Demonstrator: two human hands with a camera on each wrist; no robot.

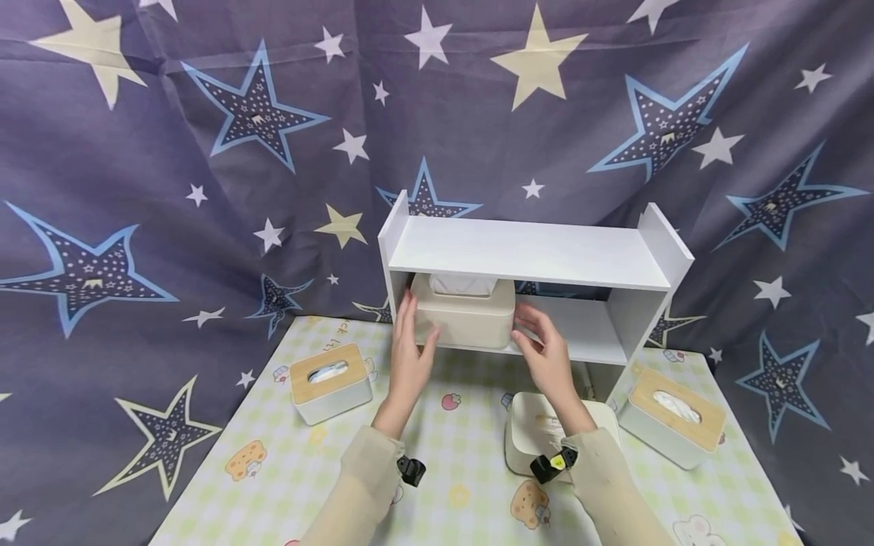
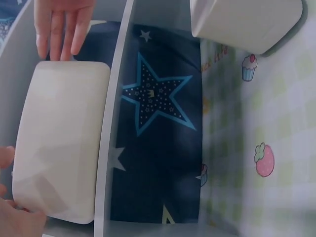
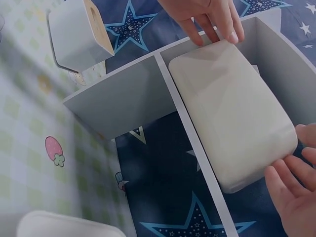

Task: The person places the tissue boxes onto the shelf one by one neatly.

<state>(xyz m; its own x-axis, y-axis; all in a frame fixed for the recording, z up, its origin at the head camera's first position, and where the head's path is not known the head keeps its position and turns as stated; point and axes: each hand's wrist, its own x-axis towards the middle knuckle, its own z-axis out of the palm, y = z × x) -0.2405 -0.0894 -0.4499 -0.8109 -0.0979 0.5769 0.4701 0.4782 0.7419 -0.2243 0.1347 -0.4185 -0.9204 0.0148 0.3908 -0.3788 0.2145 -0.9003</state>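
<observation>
– How are the hands set?
– The left hand [image 1: 410,350] lies along the left end of the cream tissue box [image 1: 467,326], fingers extended, thumb up at its front. The right hand [image 1: 548,358] meets the other end with fingers loosely bent, thumb near the front corner. Neither is closed round it; the box sits between two spread hands.
– And the arms?
– Both forearms reach forward, slanting inward.
– Where's the box exactly?
– At the left of the middle tier of the white shelf [image 1: 526,250], under its top board. Whether the lower board bears all its weight, I can't tell.
– Further out?
– A second cream box [image 1: 520,426] stands partly beneath the right forearm, with a wood-topped box [image 1: 672,417] beside it; another wood-topped one [image 1: 332,383] is left of the left hand, on the checked cloth [image 1: 437,440].
</observation>
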